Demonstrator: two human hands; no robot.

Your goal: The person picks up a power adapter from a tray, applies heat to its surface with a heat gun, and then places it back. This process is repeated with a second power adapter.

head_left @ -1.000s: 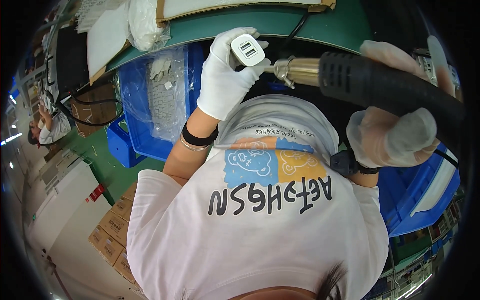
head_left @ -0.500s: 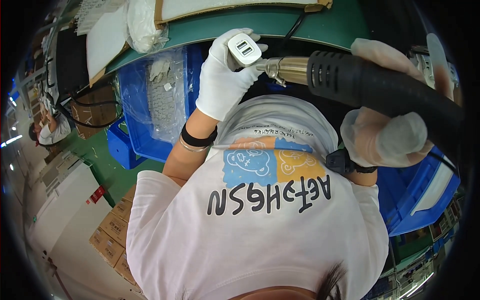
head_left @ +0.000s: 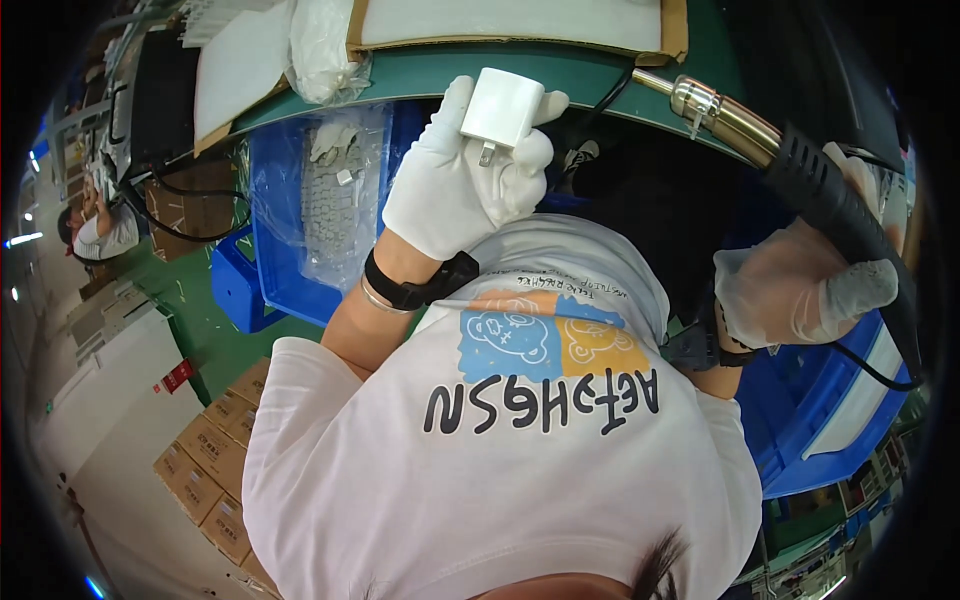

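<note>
A white USB charger plug (head_left: 503, 105) is in my gloved left hand (head_left: 445, 190), gripped between the thumb and fingers. Its flat side faces up and a metal prong points toward me; the port end is out of sight. My right hand (head_left: 785, 285), in a thin translucent glove, is wrapped round the black handle of a hot air gun (head_left: 815, 185). The gun's metal nozzle points up and left, over the edge of the green workbench (head_left: 430, 75), apart from the charger.
A blue bin (head_left: 265, 270) at left holds small white parts in clear plastic. Another blue bin (head_left: 775, 430) stands at right. On the bench lies a white-lined cardboard tray (head_left: 510, 25). Cartons (head_left: 215, 450) are stacked at lower left; another person (head_left: 118, 245) is far left.
The charger has turned from its port end to its flat side and prong. My right hand has drawn the hot air gun right, its nozzle swinging up and away from the charger.
</note>
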